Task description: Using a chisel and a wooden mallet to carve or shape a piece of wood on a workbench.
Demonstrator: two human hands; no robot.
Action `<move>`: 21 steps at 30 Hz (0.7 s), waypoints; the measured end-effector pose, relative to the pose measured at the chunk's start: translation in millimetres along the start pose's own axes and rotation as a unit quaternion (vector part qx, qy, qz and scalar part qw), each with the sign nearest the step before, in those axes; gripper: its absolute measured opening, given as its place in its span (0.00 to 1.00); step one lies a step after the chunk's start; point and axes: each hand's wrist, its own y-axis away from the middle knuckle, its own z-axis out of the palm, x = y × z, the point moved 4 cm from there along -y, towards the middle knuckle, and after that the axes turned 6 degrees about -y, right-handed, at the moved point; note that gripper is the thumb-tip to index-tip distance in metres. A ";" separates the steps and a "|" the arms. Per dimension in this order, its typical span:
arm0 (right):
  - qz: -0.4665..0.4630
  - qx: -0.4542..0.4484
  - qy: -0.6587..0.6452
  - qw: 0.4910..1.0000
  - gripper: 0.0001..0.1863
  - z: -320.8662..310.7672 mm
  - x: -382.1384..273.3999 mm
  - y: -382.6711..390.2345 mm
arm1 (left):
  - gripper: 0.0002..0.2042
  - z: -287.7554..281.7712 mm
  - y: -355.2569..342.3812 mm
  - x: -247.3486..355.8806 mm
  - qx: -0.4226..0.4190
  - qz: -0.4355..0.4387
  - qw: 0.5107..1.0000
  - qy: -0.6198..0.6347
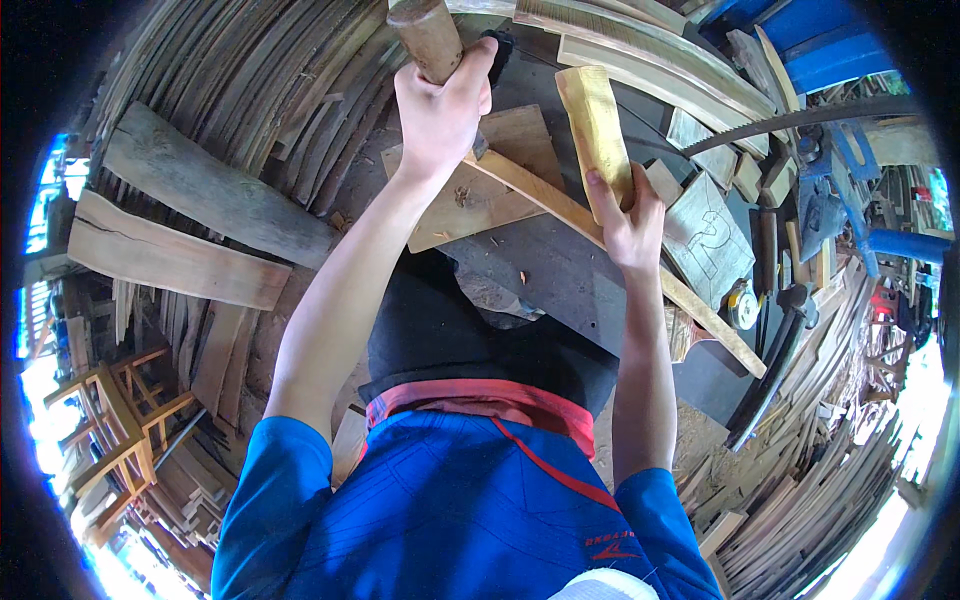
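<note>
My left hand point(440, 125) is closed around the thick round wooden handle of a chisel point(425, 38). A bit of dark blade shows under the fist, at the upper end of a long narrow wood strip point(540, 190); whether it touches is hard to tell. In my right hand point(634, 220) is a yellowish wooden block point(592, 130), gripped near its lower end and raised above the strip. Beneath the strip's upper end lies a flat square board point(450, 225) on a dark work surface point(560, 275).
A hammer point(795, 300) lies at the right, beside a round tape measure point(742, 308) and a board with pencilled outlines point(708, 240). The toothed saw blade point(800, 120) sticks in from the right. Planks point(170, 250) crowd the left; long timbers point(660, 70) lie at the far side.
</note>
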 end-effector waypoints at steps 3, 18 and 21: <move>-0.003 0.001 -0.004 1.000 0.19 -0.2 -1.5 -0.5 | 0.20 3.7 1.2 1.6 0.020 0.006 1.000 -0.017; -0.015 0.012 -0.011 1.000 0.20 0.2 1.6 0.6 | 0.15 5.7 4.9 -0.3 0.034 0.033 0.998 -0.045; -0.004 0.001 -0.003 1.000 0.20 -0.8 2.3 0.5 | 0.16 2.7 5.0 -2.5 0.020 0.029 0.998 -0.060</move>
